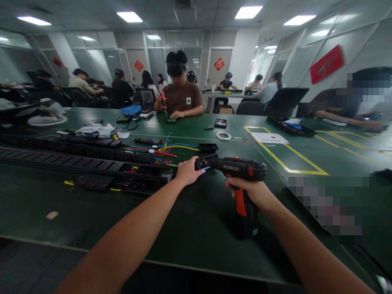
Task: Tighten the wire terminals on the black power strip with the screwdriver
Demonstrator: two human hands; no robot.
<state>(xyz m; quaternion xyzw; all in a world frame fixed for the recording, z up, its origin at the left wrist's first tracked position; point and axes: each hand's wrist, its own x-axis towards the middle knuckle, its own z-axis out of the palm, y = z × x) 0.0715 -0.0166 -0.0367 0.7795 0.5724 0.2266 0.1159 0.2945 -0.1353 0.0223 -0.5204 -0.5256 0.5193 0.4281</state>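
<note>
My right hand (248,188) is wrapped around the grip of a black and orange cordless drill (241,168), held level with its nose pointing left. My left hand (187,171) grips a small black plastic housing (202,163) with metal parts inside. The drill's front end meets the housing's right side; the bit's tip is too dark to make out. Left of my left hand lie long black power strips (92,163) with red-marked sockets. Beside them rests a loose black socket module (93,182). Blue, yellow and red wires (180,146) run to another black housing (208,147) just beyond.
A pen-shaped tool (148,141) lies behind the strips. A roll of white tape (223,136) and a sheet of paper (269,137) are farther back on the green table (190,228). Opposite, a person (180,98) works with a red-handled tool. A blue bin (131,110) stands nearby.
</note>
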